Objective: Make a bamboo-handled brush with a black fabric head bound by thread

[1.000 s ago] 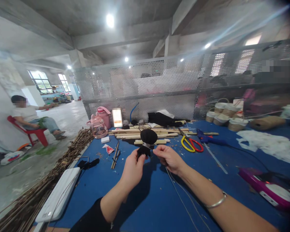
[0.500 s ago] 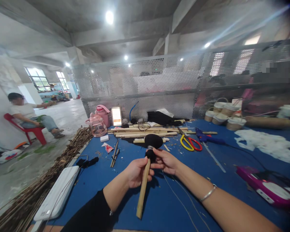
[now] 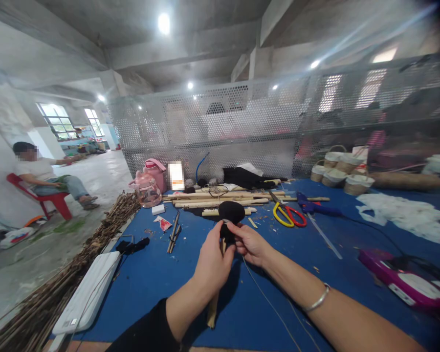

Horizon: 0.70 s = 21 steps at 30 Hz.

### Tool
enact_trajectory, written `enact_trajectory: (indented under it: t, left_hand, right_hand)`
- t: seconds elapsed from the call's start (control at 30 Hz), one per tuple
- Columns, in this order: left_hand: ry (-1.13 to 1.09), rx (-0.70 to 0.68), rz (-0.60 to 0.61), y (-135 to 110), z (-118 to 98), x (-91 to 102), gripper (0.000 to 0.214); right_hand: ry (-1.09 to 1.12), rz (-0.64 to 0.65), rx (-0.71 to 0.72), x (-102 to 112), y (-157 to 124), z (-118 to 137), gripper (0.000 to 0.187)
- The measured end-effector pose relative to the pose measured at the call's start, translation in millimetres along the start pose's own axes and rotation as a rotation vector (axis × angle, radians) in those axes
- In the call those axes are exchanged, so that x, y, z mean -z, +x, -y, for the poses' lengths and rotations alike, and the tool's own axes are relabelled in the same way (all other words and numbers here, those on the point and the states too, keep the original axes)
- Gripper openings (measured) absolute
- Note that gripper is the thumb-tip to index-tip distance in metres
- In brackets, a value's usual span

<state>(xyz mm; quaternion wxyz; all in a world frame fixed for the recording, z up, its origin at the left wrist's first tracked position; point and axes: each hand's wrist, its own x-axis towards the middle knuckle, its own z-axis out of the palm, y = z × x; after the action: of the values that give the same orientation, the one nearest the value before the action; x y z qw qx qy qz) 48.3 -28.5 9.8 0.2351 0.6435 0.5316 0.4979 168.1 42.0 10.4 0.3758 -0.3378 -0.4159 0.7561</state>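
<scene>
Both hands are meeting over the blue table (image 3: 150, 278), close in front of the person. The left hand (image 3: 214, 264) is closing around a wooden stick (image 3: 212, 313), which is slanting down towards the table's near edge. The right hand (image 3: 251, 242), a silver bracelet (image 3: 317, 300) on its wrist, is pinching the neck of the black padded head (image 3: 231, 211) capping the stick's upper end. A thin cord (image 3: 266, 300) is trailing from the right hand towards the near edge.

Just beyond the hands, loose sticks (image 3: 220, 198) are lying in a row, with yellow-and-red scissors (image 3: 288, 215) and a blue glue gun (image 3: 315, 209) to the right. A pink jug (image 3: 148, 191) is standing at the far left corner. A bundle of twigs (image 3: 58, 293) is running along the table's left side. Farther left, another person (image 3: 40, 176) is sitting on a red chair (image 3: 55, 201).
</scene>
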Motion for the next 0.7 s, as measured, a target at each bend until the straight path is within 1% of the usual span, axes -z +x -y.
enact_trajectory:
  t: [0.07, 0.13, 0.2, 0.27, 0.37, 0.43, 0.53, 0.7]
  left_hand:
    - [-0.005, 0.045, 0.051, 1.9, -0.6, 3.3, 0.049]
    - [0.015, 0.057, 0.069, 5.2, 0.2, 8.8, 0.043]
    - [0.049, 0.054, 0.036, 9.1, 2.3, 15.1, 0.039]
    - [0.071, 0.047, -0.016, 12.8, 5.9, 20.6, 0.036]
    - [0.034, 0.081, -0.051, 16.5, 12.3, 24.4, 0.030]
    - [-0.063, 0.164, -0.028, 17.6, 15.2, 23.8, 0.026]
    - [-0.268, 0.284, 0.042, 17.9, 14.2, 20.9, 0.024]
    - [-0.626, 0.347, 0.182, 17.8, 4.6, 22.1, 0.033]
  right_hand:
    - [-0.041, 0.002, 0.008, -0.9, -0.6, 0.8, 0.051]
    - [-0.119, 0.017, 0.040, -0.1, -1.2, 2.4, 0.048]
    - [-0.212, 0.008, 0.107, 2.2, -1.5, 4.3, 0.043]
    - [-0.267, -0.035, 0.166, 4.9, -2.1, 6.8, 0.040]
    - [-0.249, -0.098, 0.198, 7.1, -3.7, 11.3, 0.037]
    - [-0.231, -0.109, 0.198, 6.9, -5.2, 13.9, 0.036]
    - [-0.234, -0.097, 0.172, 5.7, -6.4, 16.4, 0.037]
    - [-0.200, -0.017, 0.155, 7.0, -2.7, 16.4, 0.038]
